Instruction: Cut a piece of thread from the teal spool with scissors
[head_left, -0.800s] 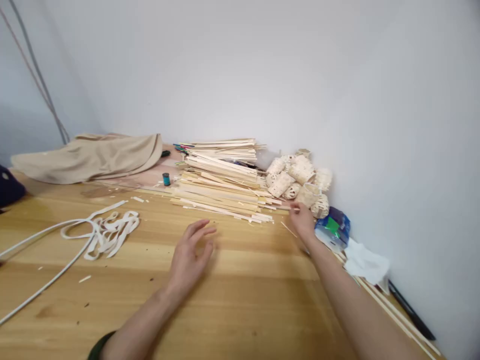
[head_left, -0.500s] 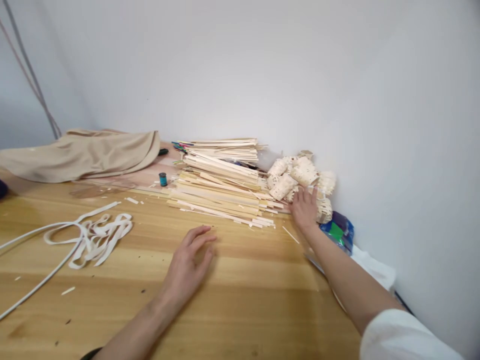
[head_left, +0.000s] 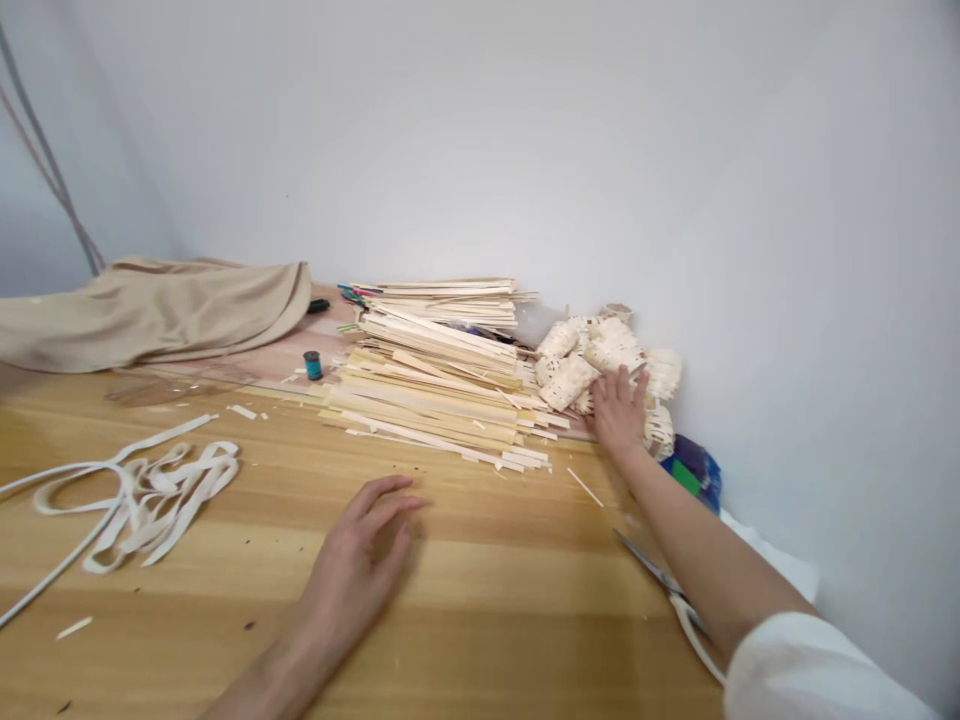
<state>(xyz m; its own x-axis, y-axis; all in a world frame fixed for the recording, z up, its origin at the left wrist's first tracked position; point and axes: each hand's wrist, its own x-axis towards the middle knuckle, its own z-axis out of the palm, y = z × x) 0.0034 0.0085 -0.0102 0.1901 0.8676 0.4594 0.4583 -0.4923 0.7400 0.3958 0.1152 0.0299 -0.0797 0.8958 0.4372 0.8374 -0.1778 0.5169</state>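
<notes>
Right hand (head_left: pixel 619 418) had shifted up onto woven rolls (head_left: pixel 568 382), fingers spread against them; left hand (head_left: pixel 352 565) stayed empty, fingers curved apart.

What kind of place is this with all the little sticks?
It looks like a craft work table, maybe for weaving. There are bundles of thin wooden strips, a pile of woven pieces and scissors on the wooden table.

So on the near right there's a loose white sleeve (head_left: pixel 814 668), with soft creases and a curved hem sitting around the elbow. Right forearm (head_left: pixel 697 540) and right hand (head_left: pixel 621 412) are bare, pretty slim build. Left hand (head_left: pixel 356 548) is bare too, slender fingers, same with the visible bit of left forearm (head_left: pixel 281 660).
</notes>
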